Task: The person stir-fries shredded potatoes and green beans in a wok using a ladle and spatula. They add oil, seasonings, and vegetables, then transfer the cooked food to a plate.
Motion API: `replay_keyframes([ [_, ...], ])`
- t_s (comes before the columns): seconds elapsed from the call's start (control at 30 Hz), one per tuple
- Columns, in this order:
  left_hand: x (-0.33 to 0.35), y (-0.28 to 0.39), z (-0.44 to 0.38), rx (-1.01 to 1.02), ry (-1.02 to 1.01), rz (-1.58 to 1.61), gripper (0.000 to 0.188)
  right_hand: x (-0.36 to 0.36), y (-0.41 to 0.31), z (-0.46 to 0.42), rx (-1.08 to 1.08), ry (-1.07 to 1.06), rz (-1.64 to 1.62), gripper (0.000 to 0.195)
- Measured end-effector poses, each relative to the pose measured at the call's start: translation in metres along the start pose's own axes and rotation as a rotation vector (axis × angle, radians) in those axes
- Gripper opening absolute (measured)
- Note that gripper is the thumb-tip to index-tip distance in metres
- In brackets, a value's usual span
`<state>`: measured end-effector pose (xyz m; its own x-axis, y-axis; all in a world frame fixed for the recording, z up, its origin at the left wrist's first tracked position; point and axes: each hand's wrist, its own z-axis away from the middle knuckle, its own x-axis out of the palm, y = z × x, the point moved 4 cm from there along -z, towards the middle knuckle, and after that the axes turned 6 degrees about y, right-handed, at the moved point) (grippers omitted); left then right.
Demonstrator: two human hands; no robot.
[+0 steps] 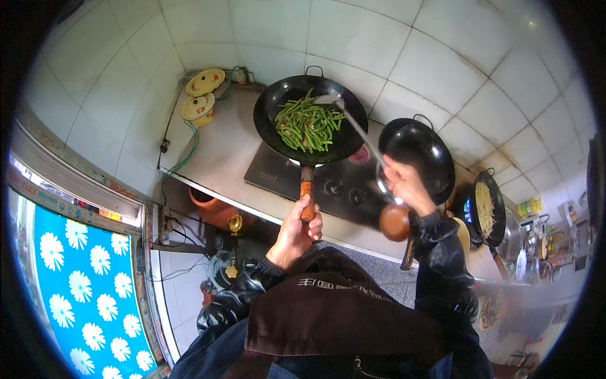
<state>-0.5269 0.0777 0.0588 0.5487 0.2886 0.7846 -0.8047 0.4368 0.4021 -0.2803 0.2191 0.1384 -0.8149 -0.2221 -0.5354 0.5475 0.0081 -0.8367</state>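
My left hand is wrapped around the wooden handle of a black wok over the gas cooktop. Inside the wok lies a heap of green beans with small red bits among them. My right hand grips a metal wok spatula, its blade at the far side of the beans. Below that hand shows a round brown wooden thing, perhaps the end of a handle or a lid knob.
A second black wok stands to the right, and beyond it another wok holds pale shreds. Two yellow lidded enamel pots sit at the back left. Under the counter are a brown clay pot and a gas valve.
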Motion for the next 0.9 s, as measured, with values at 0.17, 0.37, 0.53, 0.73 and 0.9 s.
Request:
replay_keyframes([
  [0.17,-0.001,0.002,0.002,-0.004,0.018,-0.005,0.037,-0.004,-0.025,0.022,0.14,-0.143,-0.049,0.044],
  [0.37,0.001,0.002,0.0,-0.002,-0.011,-0.012,0.039,0.031,-0.011,-0.033,-0.293,0.004,0.128,0.038],
  [0.53,-0.004,0.002,-0.002,0.011,0.007,0.006,0.039,0.013,-0.043,-0.004,-0.137,-0.04,0.18,0.038],
  [0.73,-0.001,0.002,0.002,0.002,0.005,-0.012,0.039,-0.009,-0.038,0.023,0.202,-0.166,-0.165,0.043],
  [0.9,-0.001,0.003,0.002,-0.004,0.021,-0.006,0.039,0.017,-0.038,0.018,0.167,-0.133,-0.21,0.045],
])
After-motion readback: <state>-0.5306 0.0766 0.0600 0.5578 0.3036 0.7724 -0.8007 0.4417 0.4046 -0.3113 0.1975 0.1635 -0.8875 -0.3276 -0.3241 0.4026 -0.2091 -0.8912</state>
